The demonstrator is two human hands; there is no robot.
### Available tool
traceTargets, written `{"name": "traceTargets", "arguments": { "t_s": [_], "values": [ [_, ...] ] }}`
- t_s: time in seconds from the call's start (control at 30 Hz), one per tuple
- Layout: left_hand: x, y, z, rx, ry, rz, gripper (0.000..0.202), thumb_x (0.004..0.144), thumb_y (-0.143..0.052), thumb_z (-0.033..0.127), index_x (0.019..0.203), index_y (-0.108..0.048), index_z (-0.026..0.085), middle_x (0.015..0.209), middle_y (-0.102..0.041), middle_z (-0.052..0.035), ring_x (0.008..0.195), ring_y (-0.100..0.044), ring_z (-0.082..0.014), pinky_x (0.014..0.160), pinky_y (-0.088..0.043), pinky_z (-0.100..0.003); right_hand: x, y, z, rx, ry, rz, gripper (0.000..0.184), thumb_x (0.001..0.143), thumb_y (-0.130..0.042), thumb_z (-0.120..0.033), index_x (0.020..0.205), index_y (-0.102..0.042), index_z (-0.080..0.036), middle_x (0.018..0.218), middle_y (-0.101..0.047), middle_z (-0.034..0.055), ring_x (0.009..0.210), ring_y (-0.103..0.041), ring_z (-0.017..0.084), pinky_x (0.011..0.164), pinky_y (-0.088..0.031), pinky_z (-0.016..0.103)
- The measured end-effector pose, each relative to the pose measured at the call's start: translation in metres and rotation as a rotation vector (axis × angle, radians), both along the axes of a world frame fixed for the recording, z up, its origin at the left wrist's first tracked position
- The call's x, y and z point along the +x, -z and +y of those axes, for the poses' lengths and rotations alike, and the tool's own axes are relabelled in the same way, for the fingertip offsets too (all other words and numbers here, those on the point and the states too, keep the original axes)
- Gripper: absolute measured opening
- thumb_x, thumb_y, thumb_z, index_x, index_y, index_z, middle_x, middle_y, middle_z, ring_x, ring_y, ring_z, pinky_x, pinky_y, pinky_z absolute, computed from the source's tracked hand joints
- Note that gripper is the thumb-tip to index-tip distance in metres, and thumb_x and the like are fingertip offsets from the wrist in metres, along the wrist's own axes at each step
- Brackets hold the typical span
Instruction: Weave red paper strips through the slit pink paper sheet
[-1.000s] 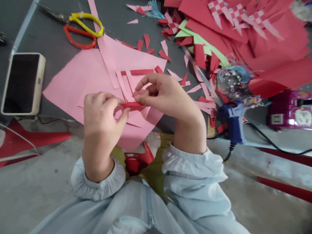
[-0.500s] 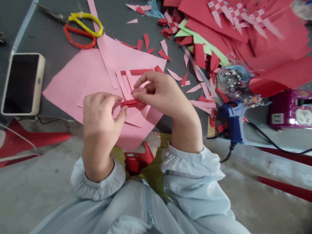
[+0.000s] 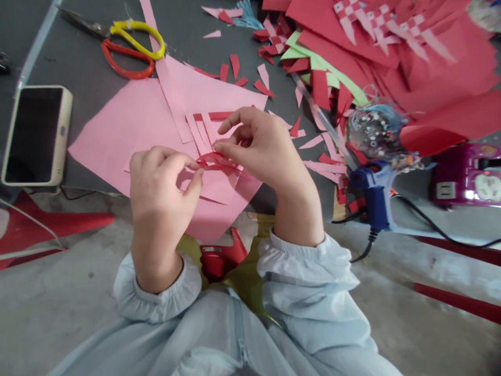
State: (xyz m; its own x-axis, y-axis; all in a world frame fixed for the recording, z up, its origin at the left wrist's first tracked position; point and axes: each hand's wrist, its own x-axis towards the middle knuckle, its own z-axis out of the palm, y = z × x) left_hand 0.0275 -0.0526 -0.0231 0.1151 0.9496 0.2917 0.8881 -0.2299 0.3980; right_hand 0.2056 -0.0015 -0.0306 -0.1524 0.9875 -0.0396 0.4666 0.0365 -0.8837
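Between the thumb and forefinger of my left hand (image 3: 162, 190) the left end of a red paper strip (image 3: 215, 162) is pinched. That strip bows in a loop above the pink paper sheet (image 3: 117, 122). My right hand (image 3: 264, 143) is just beyond the strip's right part, thumb and forefinger together at the lower ends of narrow pink paper strips (image 3: 198, 130); whether it grips the red or the pink paper is hidden. Another red paper strip (image 3: 227, 114) crosses the pink strips farther back.
Scissors (image 3: 129, 49) with red and yellow handles lie at upper left, a phone (image 3: 37, 136) below them. Paper scraps (image 3: 235, 65) litter the table. Right are stacked red paper (image 3: 422, 73), a bag of beads (image 3: 378, 130), a blue glue gun (image 3: 373, 190) and a purple device (image 3: 465, 175).
The red strip lay flat and folded near my left fingertips; now it is bowed up into a loop. My right hand has shifted slightly up, my left hand slightly left.
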Motion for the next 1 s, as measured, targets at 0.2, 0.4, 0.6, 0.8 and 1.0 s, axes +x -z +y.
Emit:
{"name": "traceTargets", "arguments": {
  "t_s": [0.2, 0.4, 0.6, 0.8, 1.0],
  "values": [
    [0.002, 0.001, -0.002, -0.017, 0.082, 0.023, 0.010, 0.092, -0.064, 0.026, 0.091, -0.075, 0.027, 0.080, -0.066, -0.0027, 0.089, -0.060, -0.0239, 0.081, -0.053, -0.040, 0.000, -0.001, 0.000, 0.025, -0.007, -0.034, 0.016, 0.077, -0.070, -0.022, 0.091, -0.061, -0.022, 0.067, -0.062, -0.0037, 0.067, -0.060, 0.013, 0.065, -0.043, 0.029],
    [0.004, 0.000, 0.000, 0.054, 0.200, 0.017, 0.013, 0.092, -0.063, 0.019, 0.094, -0.073, 0.025, 0.102, -0.074, 0.0003, 0.094, -0.062, -0.0229, 0.089, -0.052, -0.042, 0.000, 0.000, -0.002, 0.047, -0.011, -0.073, 0.016, 0.078, -0.070, -0.025, 0.092, -0.063, -0.023, 0.069, -0.064, -0.0033, 0.068, -0.061, 0.014, 0.066, -0.045, 0.030],
    [0.003, 0.003, 0.002, -0.067, 0.240, 0.038, 0.021, 0.093, -0.058, 0.020, 0.103, -0.075, 0.028, 0.110, -0.074, -0.0013, 0.098, -0.064, -0.0276, 0.092, -0.050, -0.048, 0.000, -0.001, -0.002, 0.029, 0.001, -0.068, 0.017, 0.081, -0.071, -0.029, 0.093, -0.062, -0.022, 0.067, -0.062, -0.0034, 0.066, -0.061, 0.013, 0.067, -0.047, 0.030],
    [0.002, 0.007, 0.001, -0.090, 0.237, 0.062, 0.019, 0.091, -0.060, 0.023, 0.101, -0.075, 0.030, 0.112, -0.073, -0.0016, 0.101, -0.061, -0.0297, 0.095, -0.050, -0.051, 0.005, -0.003, -0.003, -0.052, 0.020, 0.072, 0.030, 0.090, -0.061, -0.052, 0.092, -0.060, -0.022, 0.065, -0.057, -0.0027, 0.074, -0.067, 0.014, 0.065, -0.049, 0.025],
    [0.002, 0.007, 0.001, -0.112, 0.250, 0.036, 0.021, 0.093, -0.057, 0.022, 0.101, -0.075, 0.028, 0.112, -0.073, -0.0024, 0.101, -0.062, -0.0286, 0.095, -0.049, -0.048, 0.016, -0.012, -0.011, -0.131, -0.033, 0.148, 0.042, 0.082, -0.068, -0.060, 0.098, -0.061, -0.022, 0.066, -0.063, -0.0022, 0.070, -0.068, 0.014, 0.057, -0.048, 0.023]
  ]
}}
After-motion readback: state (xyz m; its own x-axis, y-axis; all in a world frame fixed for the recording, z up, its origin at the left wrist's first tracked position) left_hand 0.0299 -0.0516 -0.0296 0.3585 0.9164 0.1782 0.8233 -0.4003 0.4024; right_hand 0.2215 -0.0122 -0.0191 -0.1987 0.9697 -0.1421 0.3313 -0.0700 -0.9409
